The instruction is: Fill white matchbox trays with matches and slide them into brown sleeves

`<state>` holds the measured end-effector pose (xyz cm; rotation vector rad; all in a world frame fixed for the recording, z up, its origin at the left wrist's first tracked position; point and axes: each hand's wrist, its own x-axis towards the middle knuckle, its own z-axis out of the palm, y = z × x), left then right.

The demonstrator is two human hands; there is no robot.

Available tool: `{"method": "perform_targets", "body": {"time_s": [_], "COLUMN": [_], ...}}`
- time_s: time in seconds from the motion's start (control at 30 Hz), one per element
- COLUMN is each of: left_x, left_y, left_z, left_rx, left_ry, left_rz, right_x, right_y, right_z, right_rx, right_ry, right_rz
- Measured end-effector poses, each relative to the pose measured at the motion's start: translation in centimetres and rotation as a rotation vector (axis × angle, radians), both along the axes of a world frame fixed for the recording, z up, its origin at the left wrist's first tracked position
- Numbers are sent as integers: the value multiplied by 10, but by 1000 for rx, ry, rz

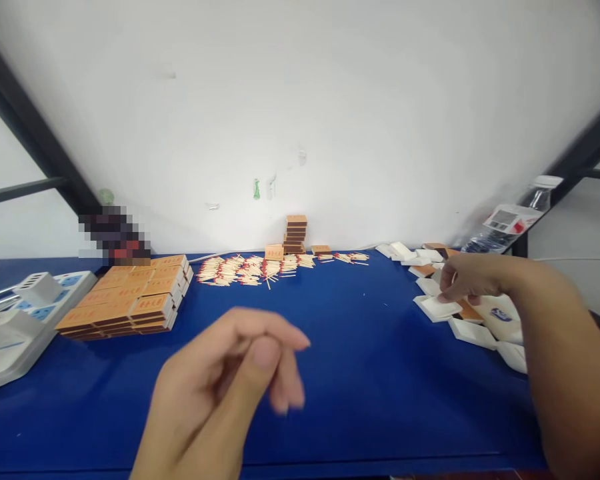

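My left hand [230, 380] hovers over the middle front of the blue table, its fingers loosely curled and apart, with no object visible in it. At the right, my right hand [467, 277] pinches a white matchbox tray [436, 309] at the edge of a loose pile. Around it lie more white matchbox trays [473, 332] and some orange matchbox pieces [470, 312]. Loose red-tipped matches [235, 270] spread along the back of the table. A short stack of matchboxes [295, 233] stands behind them against the wall.
Bundled orange matchboxes [130, 293] form a block at the left. Beside them is a white power strip [55, 320] with plugs. A plastic bottle [517, 213] leans at the back right near a dark metal frame [580, 150]. The blue table [350, 373] meets a white wall.
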<state>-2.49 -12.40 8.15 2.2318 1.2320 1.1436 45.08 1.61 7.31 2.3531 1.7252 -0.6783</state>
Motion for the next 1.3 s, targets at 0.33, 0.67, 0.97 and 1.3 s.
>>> {"method": "perform_targets", "body": {"time_s": [0.33, 0.67, 0.97, 1.3], "left_x": [-32, 39, 18, 23], "left_y": [159, 144, 145, 142], "left_z": [79, -46, -66, -72], "left_rx": [219, 216, 44, 48], "left_ry": [-55, 525, 430, 398], "left_rz": [247, -353, -488, -387], "right_x": [-58, -193, -124, -89], "right_y": [5, -9, 29, 63], "right_z": [1, -59, -67, -91], "right_rx": [490, 855, 998, 841], "right_ry": [-23, 566, 165, -37], "right_rz": [159, 906, 394, 292]}}
